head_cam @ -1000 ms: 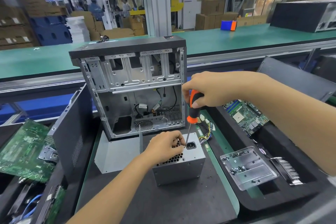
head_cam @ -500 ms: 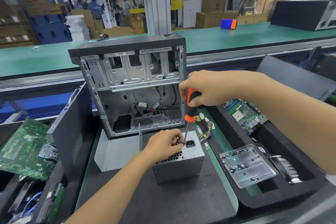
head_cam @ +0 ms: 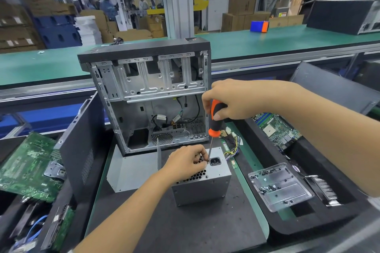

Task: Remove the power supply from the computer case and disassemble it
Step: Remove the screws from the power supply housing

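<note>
The power supply (head_cam: 202, 178) sits out of the computer case (head_cam: 148, 96) on the bench (head_cam: 205, 228); your right hand (head_cam: 236, 100) grips the screwdriver (head_cam: 214, 121), your left hand (head_cam: 186, 161) pinches near its tip; you appear to be unscrewing the cover, so keep the blade seated and upright.

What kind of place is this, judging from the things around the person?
Probably a factory line for dismantling computers. A long green conveyor belt runs behind the opened computer case, loose circuit boards lie in side bins, and stacked cardboard boxes stand behind.
</note>
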{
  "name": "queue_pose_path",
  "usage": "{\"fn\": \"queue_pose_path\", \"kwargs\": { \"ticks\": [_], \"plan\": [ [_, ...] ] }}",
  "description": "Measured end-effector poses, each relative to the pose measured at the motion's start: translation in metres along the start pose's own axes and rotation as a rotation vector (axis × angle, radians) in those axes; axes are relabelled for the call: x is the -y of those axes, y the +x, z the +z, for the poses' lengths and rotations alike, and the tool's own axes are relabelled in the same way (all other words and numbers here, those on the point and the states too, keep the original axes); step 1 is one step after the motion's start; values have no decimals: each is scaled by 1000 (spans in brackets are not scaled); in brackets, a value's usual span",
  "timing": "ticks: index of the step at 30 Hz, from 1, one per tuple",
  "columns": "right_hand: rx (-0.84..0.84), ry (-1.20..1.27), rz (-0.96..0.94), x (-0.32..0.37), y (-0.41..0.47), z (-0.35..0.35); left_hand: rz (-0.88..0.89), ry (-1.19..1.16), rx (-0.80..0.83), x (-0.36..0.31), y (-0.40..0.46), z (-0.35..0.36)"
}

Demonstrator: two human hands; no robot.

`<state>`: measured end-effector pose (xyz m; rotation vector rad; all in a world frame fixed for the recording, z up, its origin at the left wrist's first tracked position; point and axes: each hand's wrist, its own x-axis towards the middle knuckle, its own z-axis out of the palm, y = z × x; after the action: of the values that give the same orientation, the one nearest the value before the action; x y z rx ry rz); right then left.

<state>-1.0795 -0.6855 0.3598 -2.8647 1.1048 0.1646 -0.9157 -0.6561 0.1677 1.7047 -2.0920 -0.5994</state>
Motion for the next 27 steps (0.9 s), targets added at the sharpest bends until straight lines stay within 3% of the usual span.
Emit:
{"fn": "queue_pose_path", "kwargs": {
  "ticks": [5, 12, 16, 18, 20, 27],
  "plan": [
    [-19, -2, -77, 6, -1, -1, 34, -79, 13, 1, -2, -1],
    [-63, 46, -184, 16, 2, 6, 119, -486, -26, 1, -3, -1],
    [-182, -10, -2, 17, 5, 9, 128, -519, -60, 0, 0, 2],
    [-242, -212, 119, 19, 8, 10, 131, -527, -80, 0, 1, 2],
    [-255, -358, 115, 20, 11, 10, 124, -538, -77, 2, 3, 3],
    [141, -5, -156, 16, 6, -13, 177, -654, -62, 1, 4, 3]
  ]
}}
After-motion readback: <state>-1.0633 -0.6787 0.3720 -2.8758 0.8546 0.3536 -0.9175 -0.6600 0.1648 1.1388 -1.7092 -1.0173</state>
